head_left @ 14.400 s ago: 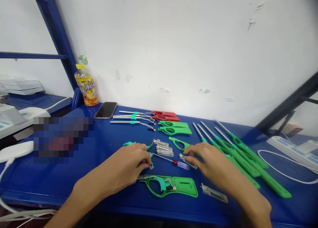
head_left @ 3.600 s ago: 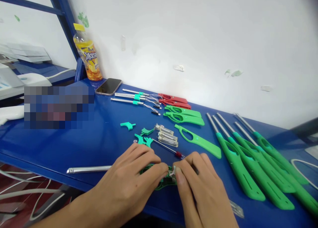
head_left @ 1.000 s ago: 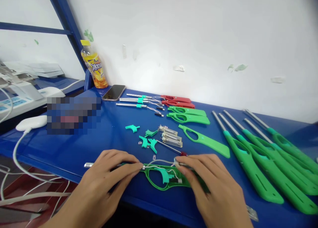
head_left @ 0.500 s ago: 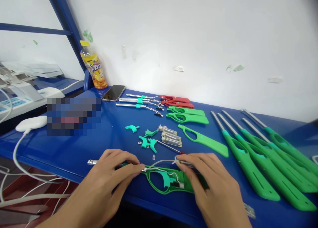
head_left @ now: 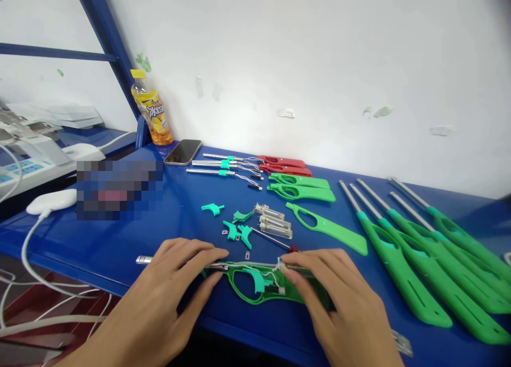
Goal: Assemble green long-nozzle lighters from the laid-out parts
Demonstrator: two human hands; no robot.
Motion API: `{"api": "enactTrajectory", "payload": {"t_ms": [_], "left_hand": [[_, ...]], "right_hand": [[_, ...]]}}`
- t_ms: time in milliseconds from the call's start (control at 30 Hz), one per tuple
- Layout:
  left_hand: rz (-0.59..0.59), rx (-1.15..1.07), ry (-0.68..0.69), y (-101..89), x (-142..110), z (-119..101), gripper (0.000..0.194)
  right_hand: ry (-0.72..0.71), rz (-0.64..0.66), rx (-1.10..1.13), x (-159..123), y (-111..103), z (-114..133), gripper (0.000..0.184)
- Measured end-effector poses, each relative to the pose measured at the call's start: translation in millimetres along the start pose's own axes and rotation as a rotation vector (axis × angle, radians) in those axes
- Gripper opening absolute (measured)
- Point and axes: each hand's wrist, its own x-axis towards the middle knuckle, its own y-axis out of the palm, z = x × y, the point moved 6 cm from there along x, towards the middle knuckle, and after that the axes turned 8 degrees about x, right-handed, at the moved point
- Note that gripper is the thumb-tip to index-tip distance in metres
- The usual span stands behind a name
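My left hand [head_left: 173,290] is closed on the metal barrel of a utility lighter, whose slotted tip [head_left: 143,260] sticks out to its left. Between my hands lies an open green handle shell [head_left: 255,301] with a teal trigger [head_left: 258,283] and thin white wires in it. My right hand [head_left: 339,298] pinches a clear fuel tank with a white end [head_left: 280,261], held over the shell's upper edge; most of the tank is hidden by the fingers. A pale thin tube [head_left: 249,264] runs nearly straight from the barrel to the tank.
Loose teal triggers [head_left: 230,230], clear fuel tanks [head_left: 275,227] and a red-handled screwdriver [head_left: 271,240] lie just beyond my hands. Wired barrels [head_left: 207,171], red shells [head_left: 285,169] and green shells [head_left: 327,228] sit farther back. Assembled green lighters [head_left: 403,271] fill the right. A phone [head_left: 183,152] and bottle [head_left: 154,114] stand back left.
The barrel and green shell have shifted slightly left. The pale tube, bowed upward before, is now stretched almost straight along the shell's top edge. Both hands keep their hold.
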Motion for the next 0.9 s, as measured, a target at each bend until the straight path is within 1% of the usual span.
{"api": "enactTrajectory", "payload": {"t_ms": [67, 133, 233, 367, 633, 733, 833, 900], "left_hand": [[-0.009, 0.013, 0.022, 1.4, 2, -6, 0.024], [-0.01, 0.005, 0.05, 2.9, 4, -12, 0.022], [-0.021, -0.006, 0.056, 3.7, 6, -17, 0.022], [-0.049, 0.014, 0.072, 3.0, 5, -19, 0.021], [-0.066, 0.025, 0.126, 5.1, 7, -27, 0.025], [-0.018, 0.024, 0.119, 10.1, 6, -24, 0.032], [0.058, 0.026, 0.134, 16.8, 2, -19, 0.043], [0.089, 0.025, 0.139, 19.7, -1, -17, 0.048]], "right_hand": [[-0.011, 0.01, -0.018, -1, 1, -1, 0.011], [0.014, 0.007, -0.034, -2, 1, -2, 0.013], [0.051, -0.015, -0.046, -4, 1, -3, 0.015], [-0.01, -0.002, -0.065, -3, 1, -1, 0.012], [-0.029, -0.014, -0.092, -2, 0, -1, 0.011], [-0.024, -0.007, -0.106, -2, 1, -2, 0.012], [-0.043, 0.015, -0.119, -2, 2, -4, 0.014], [-0.066, 0.037, -0.133, -3, 4, -5, 0.015]]}}
